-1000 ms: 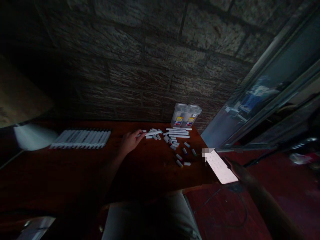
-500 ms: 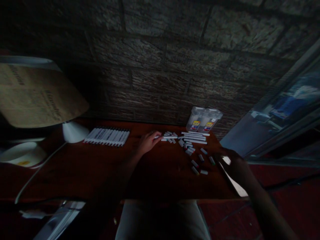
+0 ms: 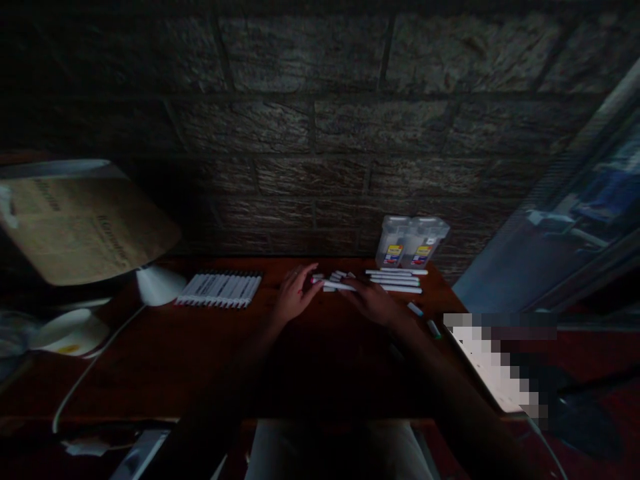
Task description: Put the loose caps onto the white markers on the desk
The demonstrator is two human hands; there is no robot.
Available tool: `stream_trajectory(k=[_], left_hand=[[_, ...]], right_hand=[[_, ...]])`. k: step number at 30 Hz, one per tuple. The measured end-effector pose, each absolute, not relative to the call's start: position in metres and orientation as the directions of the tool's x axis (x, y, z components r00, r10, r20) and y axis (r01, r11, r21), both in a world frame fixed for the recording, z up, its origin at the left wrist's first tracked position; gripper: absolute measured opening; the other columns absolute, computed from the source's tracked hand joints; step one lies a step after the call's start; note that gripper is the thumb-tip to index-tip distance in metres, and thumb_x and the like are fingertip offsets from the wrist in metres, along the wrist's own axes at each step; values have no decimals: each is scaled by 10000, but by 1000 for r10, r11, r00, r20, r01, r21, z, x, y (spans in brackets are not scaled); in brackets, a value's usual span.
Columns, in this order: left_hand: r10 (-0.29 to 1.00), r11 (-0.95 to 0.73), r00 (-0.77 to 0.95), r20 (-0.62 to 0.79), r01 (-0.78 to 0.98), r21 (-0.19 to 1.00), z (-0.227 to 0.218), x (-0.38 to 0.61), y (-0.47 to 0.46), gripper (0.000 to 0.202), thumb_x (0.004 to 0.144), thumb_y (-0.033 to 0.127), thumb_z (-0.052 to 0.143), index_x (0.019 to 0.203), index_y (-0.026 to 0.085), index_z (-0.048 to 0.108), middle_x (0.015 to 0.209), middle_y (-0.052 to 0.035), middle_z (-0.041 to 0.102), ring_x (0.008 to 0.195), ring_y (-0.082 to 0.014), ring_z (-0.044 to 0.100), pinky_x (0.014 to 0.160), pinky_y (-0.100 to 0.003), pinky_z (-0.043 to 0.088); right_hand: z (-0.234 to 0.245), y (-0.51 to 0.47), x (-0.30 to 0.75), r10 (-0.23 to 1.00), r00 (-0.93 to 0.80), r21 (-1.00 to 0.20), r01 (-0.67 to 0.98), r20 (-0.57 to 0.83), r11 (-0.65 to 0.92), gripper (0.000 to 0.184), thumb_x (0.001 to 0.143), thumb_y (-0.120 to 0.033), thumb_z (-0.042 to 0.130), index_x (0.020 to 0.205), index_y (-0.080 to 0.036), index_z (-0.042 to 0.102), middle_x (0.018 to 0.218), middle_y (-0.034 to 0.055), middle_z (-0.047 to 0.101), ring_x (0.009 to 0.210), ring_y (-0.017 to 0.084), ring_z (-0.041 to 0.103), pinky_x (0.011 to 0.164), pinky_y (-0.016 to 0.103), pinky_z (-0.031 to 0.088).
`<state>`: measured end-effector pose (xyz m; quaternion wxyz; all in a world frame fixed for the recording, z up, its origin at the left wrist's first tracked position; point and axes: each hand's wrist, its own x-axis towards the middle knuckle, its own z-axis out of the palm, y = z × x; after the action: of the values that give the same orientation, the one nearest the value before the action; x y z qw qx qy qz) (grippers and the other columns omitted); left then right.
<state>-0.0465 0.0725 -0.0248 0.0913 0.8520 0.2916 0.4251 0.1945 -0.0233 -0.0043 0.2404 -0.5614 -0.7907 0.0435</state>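
A white marker point(image 3: 335, 285) with a pinkish end lies between my two hands. My left hand point(image 3: 294, 295) holds its left end loosely, thumb and forefinger around it. At its right end, the fingers of my right hand point(image 3: 374, 301) grip the barrel. Small white marker caps point(image 3: 341, 274) lie just behind the held marker; my right hand and forearm hide most of the others. Several white markers point(image 3: 397, 281) lie side by side to the right. On the left, a row of capped white markers point(image 3: 220, 289) is lined up.
Two clear plastic cases point(image 3: 411, 241) stand against the stone wall point(image 3: 310, 180). A lamp with a paper shade point(image 3: 95, 227) and a white bowl point(image 3: 70, 333) are on the left. A pale flat device point(image 3: 487, 367), partly pixelated, lies at the right edge of the wooden table point(image 3: 165, 360).
My right hand has moved left from the pale device to the marker and taken hold of its right end. My left hand has stayed at the marker. The camera view has shifted slightly.
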Motion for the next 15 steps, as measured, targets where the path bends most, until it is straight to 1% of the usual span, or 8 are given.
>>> stream_trajectory(k=[2,6,9,12,15], left_hand=[[561,-824,499,661,415,386,-26,-46,73,474,1018,514,532,1378,209,575,1293,-89,669,1166,-183,648,1052,-354,498],[497,-867,592,634,379,324,-29,-42,69,376,1036,460,512,1293,226,655,1267,-52,697,1168,-182,662,1043,-358,512],[471,-881,574,670,344,325,-30,-40,67,353,1030,444,532,1255,215,678,1240,-46,712,1135,-167,686,993,-333,539],[434,-898,554,710,324,297,-27,-41,66,311,1020,431,559,1192,216,704,1188,-40,731,1090,-156,701,954,-323,544],[410,-908,545,731,317,273,-22,-43,67,269,1010,405,588,1160,219,713,1164,-27,739,1054,-154,704,947,-333,520]], right_hand=[[-6,-24,200,906,-241,-328,874,347,358,410,1063,-379,435,1390,-218,622,1340,128,665,1163,247,676,1029,424,565],[-4,-23,201,904,-220,-329,878,366,347,372,1055,-355,458,1327,-198,657,1244,143,672,1121,249,656,1003,424,565],[-1,-22,199,893,-213,-365,856,397,366,313,1038,-319,501,1255,-203,695,1198,132,673,1116,243,646,1010,418,557],[-2,-22,198,881,-143,-467,803,452,370,294,1002,-311,575,1249,-207,698,1171,124,683,1085,235,658,996,410,561],[-6,-22,200,860,-16,-617,690,509,378,308,951,-378,658,1189,-190,709,1150,118,704,1053,225,679,982,396,563]])
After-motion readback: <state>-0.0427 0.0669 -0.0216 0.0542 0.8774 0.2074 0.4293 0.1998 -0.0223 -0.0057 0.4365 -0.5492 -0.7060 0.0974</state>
